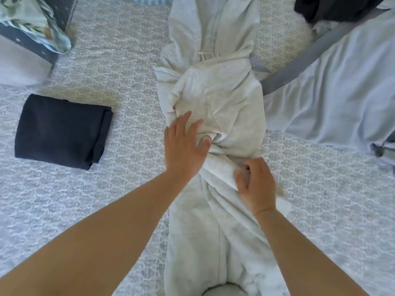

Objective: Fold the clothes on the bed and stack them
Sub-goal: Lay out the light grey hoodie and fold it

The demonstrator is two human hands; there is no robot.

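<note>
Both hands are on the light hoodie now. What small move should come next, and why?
Probably smooth the bunched middle of the hoodie flat: it is twisted where the left hand rests and the right hand pinches, too crumpled to fold.

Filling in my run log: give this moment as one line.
step: folding pale grey hoodie | left hand: flat on it | right hand: gripping fabric | folded dark garment: set aside
</note>
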